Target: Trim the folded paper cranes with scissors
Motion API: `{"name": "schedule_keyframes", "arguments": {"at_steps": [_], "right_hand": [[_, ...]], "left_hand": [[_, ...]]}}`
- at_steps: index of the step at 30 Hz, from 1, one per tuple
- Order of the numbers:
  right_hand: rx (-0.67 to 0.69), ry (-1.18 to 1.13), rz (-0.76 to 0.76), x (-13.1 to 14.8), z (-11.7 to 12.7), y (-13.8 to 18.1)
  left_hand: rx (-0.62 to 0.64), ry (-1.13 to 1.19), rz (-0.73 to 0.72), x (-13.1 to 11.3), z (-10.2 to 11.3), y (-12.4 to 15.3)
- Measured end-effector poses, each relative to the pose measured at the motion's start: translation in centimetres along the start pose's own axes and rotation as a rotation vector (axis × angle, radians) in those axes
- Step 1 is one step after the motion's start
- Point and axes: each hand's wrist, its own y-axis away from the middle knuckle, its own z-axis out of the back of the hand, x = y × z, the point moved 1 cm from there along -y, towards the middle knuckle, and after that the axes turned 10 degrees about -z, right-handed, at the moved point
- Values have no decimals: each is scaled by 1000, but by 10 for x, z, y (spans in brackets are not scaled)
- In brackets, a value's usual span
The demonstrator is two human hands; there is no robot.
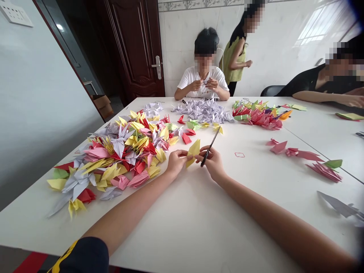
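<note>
A yellow folded paper piece (pixel 193 151), pointed at its upper end, stands upright between my hands above the white table. My left hand (pixel 178 161) pinches its left edge between thumb and fingers. In my right hand (pixel 212 161) lies a slim black pointed tool (pixel 210 147), tilted with its thin tip up and away from me; whether it is tweezers or scissors I cannot tell. Those right fingertips also reach the paper's right edge. Left of my hands spreads a heap of folded paper pieces (pixel 119 146) in yellow, red, pink, green and pale lilac.
Across the white table (pixel 182 227) a seated person (pixel 203 81) handles a small paper piece behind a lilac pile (pixel 203 110). Pink and green pieces (pixel 261 115) lie at the back right, others (pixel 324 170) nearer. Another person stands behind; one leans in at right.
</note>
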Motion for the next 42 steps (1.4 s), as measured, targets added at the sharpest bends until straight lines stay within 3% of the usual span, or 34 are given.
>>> {"name": "schedule_keyframes", "arguments": {"at_steps": [4, 8, 11, 17, 30, 37, 42], "right_hand": [[27, 22, 35, -3, -2, 2], [-27, 73, 152, -3, -4, 7], [-72, 131, 192, -2, -6, 10], [-24, 71, 88, 1, -2, 5], [-15, 70, 16, 1, -1, -1], [38, 127, 45, 6, 0, -2], [-10, 173, 49, 9, 0, 0]], "left_hand": [[-23, -109, -121, -6, -1, 2], [-43, -44, -153, -12, -5, 6], [-40, 35, -124, -12, -5, 7], [39, 147, -17, -9, -3, 3], [-32, 191, 25, -7, -4, 5], [120, 253, 134, -10, -6, 5], [37, 342, 234, -11, -6, 4]]}}
